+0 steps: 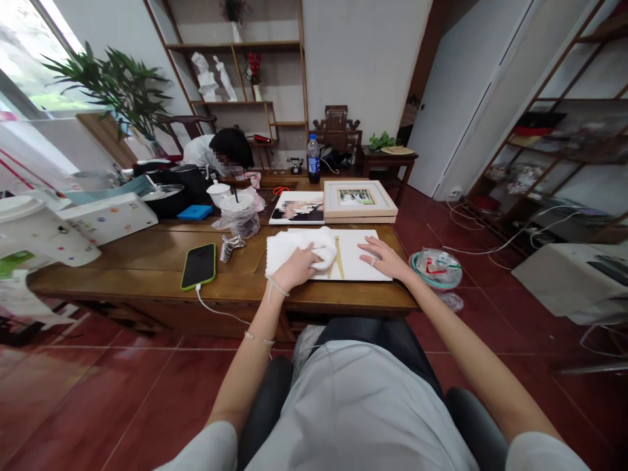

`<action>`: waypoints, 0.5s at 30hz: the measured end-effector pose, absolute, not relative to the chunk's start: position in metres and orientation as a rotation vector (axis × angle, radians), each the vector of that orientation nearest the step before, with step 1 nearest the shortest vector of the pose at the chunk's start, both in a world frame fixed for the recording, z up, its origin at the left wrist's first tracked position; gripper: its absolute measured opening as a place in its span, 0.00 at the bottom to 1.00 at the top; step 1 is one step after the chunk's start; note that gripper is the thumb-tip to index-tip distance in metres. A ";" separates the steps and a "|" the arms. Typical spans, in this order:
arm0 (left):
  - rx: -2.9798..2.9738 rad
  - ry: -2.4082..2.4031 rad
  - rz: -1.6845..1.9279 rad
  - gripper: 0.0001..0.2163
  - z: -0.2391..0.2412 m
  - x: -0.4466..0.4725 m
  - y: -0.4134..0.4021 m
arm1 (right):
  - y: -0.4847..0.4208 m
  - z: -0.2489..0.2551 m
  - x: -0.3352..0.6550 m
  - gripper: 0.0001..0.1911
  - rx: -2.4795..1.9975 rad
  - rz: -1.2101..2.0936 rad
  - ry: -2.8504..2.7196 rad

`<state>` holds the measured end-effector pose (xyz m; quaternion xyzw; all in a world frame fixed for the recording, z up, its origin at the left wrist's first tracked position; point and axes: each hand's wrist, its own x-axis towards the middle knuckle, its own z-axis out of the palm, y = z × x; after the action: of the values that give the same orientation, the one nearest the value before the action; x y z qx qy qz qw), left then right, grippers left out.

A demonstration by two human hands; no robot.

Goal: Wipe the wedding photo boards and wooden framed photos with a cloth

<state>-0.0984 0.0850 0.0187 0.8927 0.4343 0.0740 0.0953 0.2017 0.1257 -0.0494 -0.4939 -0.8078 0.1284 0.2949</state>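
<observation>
A fluffy white towel [282, 248] is bunched under my left hand [297, 266], whose fingers are closed over it. The towel lies across the left part of a flat white board [360, 261] at the table's front edge. Two narrow tan strips [339, 258] show on the board just right of the towel, close together at the top and spreading toward me. On the board's right side rests my right hand [385, 258], fingers spread and holding nothing. Behind the board are a photo panel [297, 208] and a light wooden picture frame [360, 201] lying flat.
Left on the wooden table [235, 278] lie a phone [199, 265] with a cable, a bagged cup [240, 216] and a blue box [195, 212]. A cola bottle [313, 159] stands behind the frame. Across the table, a person [220, 150] leans low. A lined bin [436, 267] stands right.
</observation>
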 end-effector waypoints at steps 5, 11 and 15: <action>2.621 1.778 0.451 0.17 -0.007 -0.076 0.107 | 0.124 -0.049 0.201 0.22 -1.323 0.320 -2.158; 2.598 1.747 0.333 0.20 -0.003 -0.077 0.105 | 0.123 -0.048 0.201 0.22 -1.319 0.330 -2.154; 2.602 1.495 0.116 0.20 0.015 -0.099 0.087 | 0.122 -0.046 0.200 0.22 -1.328 0.352 -2.137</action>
<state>-0.0988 0.0874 0.0153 0.8644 0.4965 0.0387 0.0691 0.1999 0.1221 -0.0456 -0.4993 -0.8036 0.1323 0.2958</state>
